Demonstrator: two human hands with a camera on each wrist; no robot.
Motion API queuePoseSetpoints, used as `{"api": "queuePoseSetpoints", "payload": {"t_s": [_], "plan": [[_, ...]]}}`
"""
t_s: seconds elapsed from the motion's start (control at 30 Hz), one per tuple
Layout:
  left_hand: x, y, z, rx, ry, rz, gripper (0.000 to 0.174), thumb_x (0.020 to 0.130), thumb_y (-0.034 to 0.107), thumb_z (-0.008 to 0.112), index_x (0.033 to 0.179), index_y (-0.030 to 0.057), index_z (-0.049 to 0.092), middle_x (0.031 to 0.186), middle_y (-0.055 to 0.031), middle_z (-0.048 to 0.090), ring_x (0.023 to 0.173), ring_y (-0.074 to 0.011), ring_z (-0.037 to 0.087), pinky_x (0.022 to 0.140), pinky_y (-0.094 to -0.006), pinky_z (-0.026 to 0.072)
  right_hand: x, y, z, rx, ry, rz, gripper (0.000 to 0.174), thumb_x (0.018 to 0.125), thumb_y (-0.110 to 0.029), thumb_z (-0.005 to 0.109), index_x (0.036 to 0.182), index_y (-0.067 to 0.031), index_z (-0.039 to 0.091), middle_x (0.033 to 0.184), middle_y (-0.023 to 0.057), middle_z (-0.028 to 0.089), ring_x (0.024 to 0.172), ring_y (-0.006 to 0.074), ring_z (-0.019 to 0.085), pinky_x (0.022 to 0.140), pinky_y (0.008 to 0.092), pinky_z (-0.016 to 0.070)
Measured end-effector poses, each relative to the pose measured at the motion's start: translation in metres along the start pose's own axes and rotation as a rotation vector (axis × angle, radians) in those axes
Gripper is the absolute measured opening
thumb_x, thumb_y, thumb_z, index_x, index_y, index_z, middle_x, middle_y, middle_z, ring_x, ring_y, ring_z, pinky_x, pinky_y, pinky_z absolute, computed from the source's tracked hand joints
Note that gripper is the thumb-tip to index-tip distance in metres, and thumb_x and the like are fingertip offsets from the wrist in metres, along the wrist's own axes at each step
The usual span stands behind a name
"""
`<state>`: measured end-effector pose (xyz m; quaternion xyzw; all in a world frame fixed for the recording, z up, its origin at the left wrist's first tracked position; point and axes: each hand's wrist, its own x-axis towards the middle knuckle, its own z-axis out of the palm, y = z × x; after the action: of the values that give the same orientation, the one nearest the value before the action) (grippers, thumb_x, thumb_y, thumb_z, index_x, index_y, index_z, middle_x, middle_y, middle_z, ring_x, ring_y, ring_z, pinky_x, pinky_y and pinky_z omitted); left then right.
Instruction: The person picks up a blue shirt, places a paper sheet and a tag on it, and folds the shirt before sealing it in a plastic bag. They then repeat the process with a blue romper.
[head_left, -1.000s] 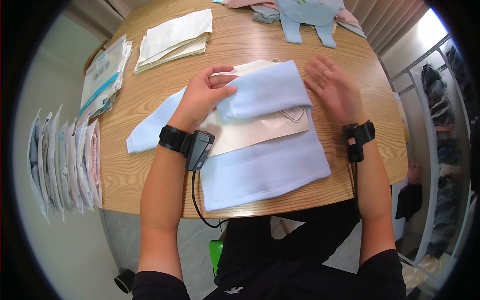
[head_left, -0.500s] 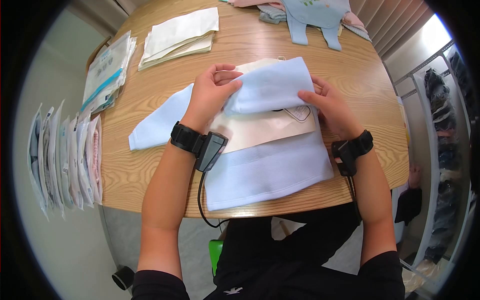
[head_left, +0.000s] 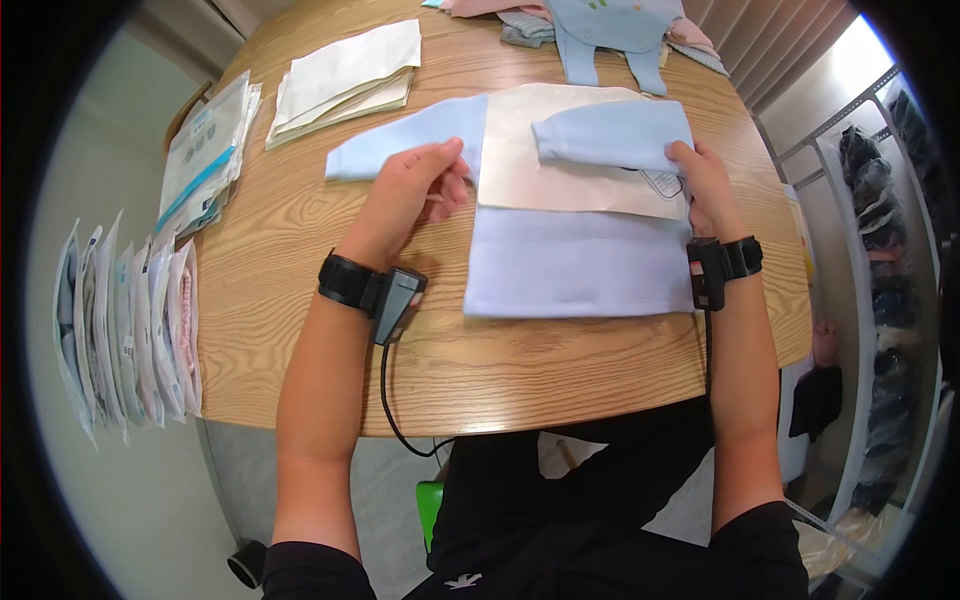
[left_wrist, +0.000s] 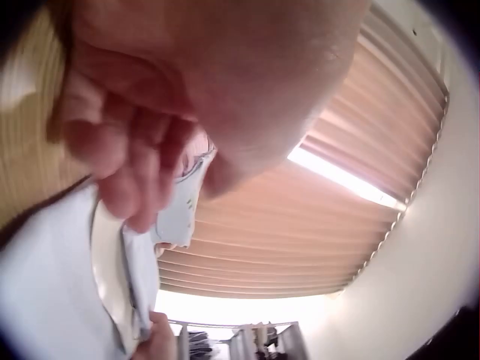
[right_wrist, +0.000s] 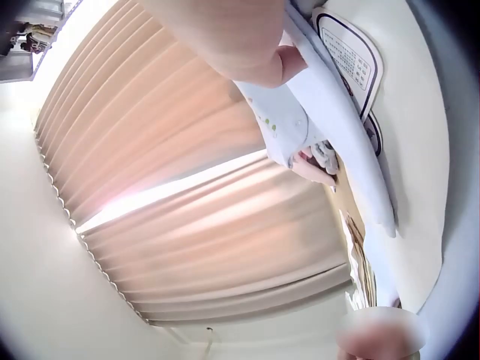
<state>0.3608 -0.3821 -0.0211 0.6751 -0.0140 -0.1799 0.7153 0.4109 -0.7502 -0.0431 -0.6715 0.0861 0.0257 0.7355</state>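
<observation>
A light blue long-sleeved top (head_left: 580,265) lies on the wooden table, a cream paper sheet (head_left: 530,190) across its upper part. One sleeve (head_left: 610,137) is folded inward over the paper; the other sleeve (head_left: 415,140) stretches out to the left. At the top's right edge my right hand (head_left: 714,190) pinches the fabric by the folded sleeve, thumb above. A printed tag (right_wrist: 351,60) shows beside that sleeve in the right wrist view. Just below the outstretched sleeve hovers my left hand (head_left: 412,192), fingers loosely curled around nothing.
Cream sheets (head_left: 345,80) are stacked at the back left, beside clear plastic packages (head_left: 205,150). Several bagged garments (head_left: 130,330) stand upright at the left edge. More baby clothes (head_left: 610,30) lie at the far side. A clothes rack (head_left: 880,300) stands right of the table.
The top and paper have shifted right and away from the table's near edge, and now lie straighter. My left hand has let go of the folded sleeve; my right hand came in and took hold.
</observation>
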Motion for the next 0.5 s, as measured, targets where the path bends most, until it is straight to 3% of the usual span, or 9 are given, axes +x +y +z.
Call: {"api": "queuePoseSetpoints", "payload": {"t_s": [0.03, 0.1, 0.13, 0.17, 0.23, 0.27, 0.3, 0.37, 0.5], "plan": [[-0.002, 0.003, 0.002, -0.001, -0.001, 0.001, 0.031, 0.103, 0.033, 0.059, 0.111, 0.0029, 0.064, 0.087, -0.0033, 0.071, 0.064, -0.0086, 0.060, 0.057, -0.0199, 0.0485, 0.001, -0.001, -0.002, 0.009, 0.046, 0.013, 0.046, 0.085, -0.009, 0.066, 0.127, 0.0075, 0.054, 0.105, 0.0110, 0.065, 0.090, 0.0176, 0.063, 0.080, 0.0320, 0.0539], [-0.009, 0.012, 0.008, 0.104, -0.076, -0.239, 0.037, 0.104, 0.033, 0.058, 0.121, 0.0007, 0.063, 0.095, -0.0075, 0.074, 0.073, -0.0109, 0.068, 0.064, -0.0198, 0.0562, 0.005, -0.003, -0.006, 0.018, 0.091, 0.024, 0.046, 0.084, -0.009, 0.065, 0.126, 0.0072, 0.053, 0.106, 0.0119, 0.064, 0.091, 0.0187, 0.063, 0.081, 0.0325, 0.0538], [-0.009, 0.017, 0.002, 0.107, -0.119, -0.288, 0.045, 0.106, 0.030, 0.053, 0.134, -0.0050, 0.054, 0.107, -0.0139, 0.073, 0.091, -0.0175, 0.073, 0.074, -0.0239, 0.0620, 0.007, -0.003, -0.008, -0.017, 0.081, 0.028, 0.048, 0.083, -0.009, 0.065, 0.127, 0.0073, 0.051, 0.108, 0.0134, 0.063, 0.092, 0.0198, 0.063, 0.081, 0.0330, 0.0538], [-0.008, 0.015, -0.004, 0.107, -0.119, -0.287, 0.045, 0.106, 0.030, 0.053, 0.134, -0.0050, 0.054, 0.107, -0.0139, 0.073, 0.091, -0.0175, 0.073, 0.074, -0.0239, 0.0620, 0.008, -0.003, -0.010, -0.053, 0.071, 0.031, 0.051, 0.083, -0.009, 0.065, 0.128, 0.0074, 0.050, 0.110, 0.0149, 0.062, 0.093, 0.0210, 0.063, 0.082, 0.0335, 0.0537], [-0.004, 0.004, -0.017, -0.124, -0.066, -0.126, 0.050, 0.107, 0.026, 0.050, 0.142, -0.0096, 0.044, 0.123, -0.0198, 0.068, 0.108, -0.0233, 0.071, 0.082, -0.0277, 0.0626, 0.007, -0.005, -0.008, -0.058, 0.069, 0.030, 0.055, 0.081, -0.009, 0.065, 0.131, 0.0075, 0.048, 0.111, 0.0146, 0.062, 0.094, 0.0211, 0.062, 0.083, 0.0331, 0.0532], [-0.001, 0.000, -0.025, -0.198, -0.104, -0.048, 0.057, 0.106, 0.023, 0.049, 0.146, -0.0139, 0.034, 0.139, -0.0272, 0.054, 0.130, -0.0324, 0.058, 0.102, -0.0383, 0.0566, 0.006, -0.006, -0.007, -0.063, 0.067, 0.029, 0.060, 0.080, -0.008, 0.066, 0.134, 0.0076, 0.046, 0.112, 0.0144, 0.061, 0.095, 0.0213, 0.062, 0.085, 0.0326, 0.0527], [-0.001, 0.001, -0.028, -0.197, -0.104, -0.047, 0.057, 0.106, 0.023, 0.049, 0.146, -0.0139, 0.034, 0.139, -0.0272, 0.054, 0.130, -0.0324, 0.058, 0.102, -0.0383, 0.0566, 0.004, -0.006, -0.006, -0.063, 0.067, 0.028, 0.060, 0.080, -0.008, 0.066, 0.134, 0.0076, 0.046, 0.112, 0.0144, 0.061, 0.095, 0.0213, 0.062, 0.085, 0.0326, 0.0527], [-0.001, 0.001, -0.029, -0.438, -0.025, -0.008, 0.064, 0.103, 0.019, 0.050, 0.150, -0.0151, 0.022, 0.149, -0.0309, 0.041, 0.143, -0.0371, 0.042, 0.119, -0.0478, 0.0399, 0.001, -0.008, -0.005, -0.211, 0.023, -0.075, 0.071, 0.078, -0.007, 0.068, 0.143, 0.0069, 0.041, 0.119, 0.0149, 0.060, 0.102, 0.0223, 0.061, 0.091, 0.0317, 0.0507], [0.004, -0.002, -0.016, -0.663, 0.084, 0.052, 0.068, 0.100, 0.013, 0.051, 0.150, -0.0148, 0.015, 0.152, -0.0324, 0.033, 0.147, -0.0401, 0.032, 0.125, -0.0524, 0.0271, -0.007, -0.011, 0.002, -0.191, 0.021, -0.119, 0.083, 0.076, -0.005, 0.069, 0.150, 0.0056, 0.035, 0.126, 0.0163, 0.058, 0.110, 0.0236, 0.059, 0.096, 0.0317, 0.0487]]}}
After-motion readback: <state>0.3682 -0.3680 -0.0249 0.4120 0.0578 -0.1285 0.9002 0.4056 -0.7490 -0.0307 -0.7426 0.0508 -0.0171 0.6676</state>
